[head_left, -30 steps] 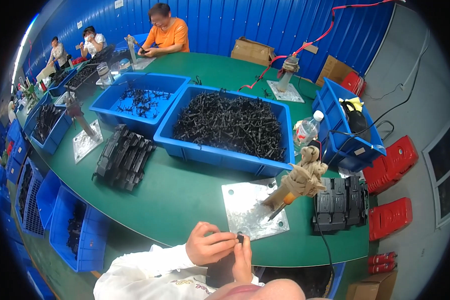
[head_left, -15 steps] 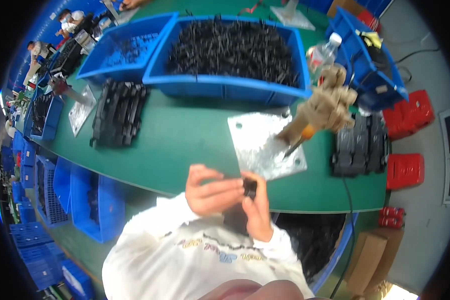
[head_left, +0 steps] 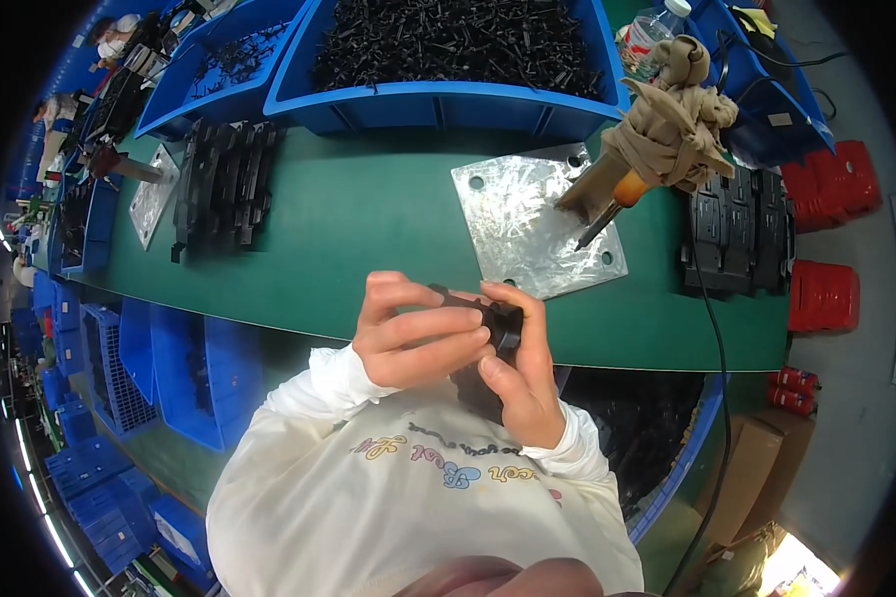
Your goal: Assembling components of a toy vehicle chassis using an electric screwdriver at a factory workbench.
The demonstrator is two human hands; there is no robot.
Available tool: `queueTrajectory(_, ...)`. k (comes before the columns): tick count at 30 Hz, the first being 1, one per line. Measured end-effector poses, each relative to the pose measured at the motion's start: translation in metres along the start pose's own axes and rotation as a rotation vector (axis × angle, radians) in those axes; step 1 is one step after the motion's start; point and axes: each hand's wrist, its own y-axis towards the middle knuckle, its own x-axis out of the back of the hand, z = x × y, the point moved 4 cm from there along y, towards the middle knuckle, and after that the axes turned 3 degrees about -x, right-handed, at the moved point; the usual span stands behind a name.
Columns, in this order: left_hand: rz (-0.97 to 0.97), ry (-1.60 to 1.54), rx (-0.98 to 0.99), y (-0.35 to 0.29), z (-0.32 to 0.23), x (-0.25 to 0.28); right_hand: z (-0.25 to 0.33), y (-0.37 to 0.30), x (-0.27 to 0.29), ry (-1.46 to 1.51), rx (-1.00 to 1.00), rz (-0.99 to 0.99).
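Observation:
A black moulded plastic part (head_left: 505, 324) is held between my two hands, just over the near edge of the table. My left hand (head_left: 418, 338) grips its left side with bent fingers, hiding much of it. Around its right end close the thumb and forefinger of my right hand (head_left: 528, 383). Beyond the hands lies a square silvery metal plate (head_left: 503, 224) with holes near its corners. On its post, bound with beige cloth (head_left: 672, 129), a soldering iron (head_left: 622, 194) with an orange handle hangs tip down.
A large blue bin (head_left: 438, 104) of small black pieces stands at the back, beside a smaller blue bin (head_left: 184, 109). Stacked black parts sit at left (head_left: 224, 189) and right (head_left: 737, 234) on the green table (head_left: 358, 219). A black cable (head_left: 722, 398) drops over the right edge.
The view has shifted, so the table things appear higher. My hands have risen a little, and more of the black plastic part shows between them. Both hands keep hold of it.

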Motion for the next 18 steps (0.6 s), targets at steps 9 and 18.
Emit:
queueTrajectory(9,0.008,-0.077,0.016,-0.0025,0.0052,-0.0083,-0.0038,0.0026,0.0036,-0.042,-0.030,0.013)
queueTrajectory(18,-0.046,-0.109,0.067,0.0033,0.0029,-0.0036,-0.0008,0.0004,0.0043,-0.007,-0.045,0.025)
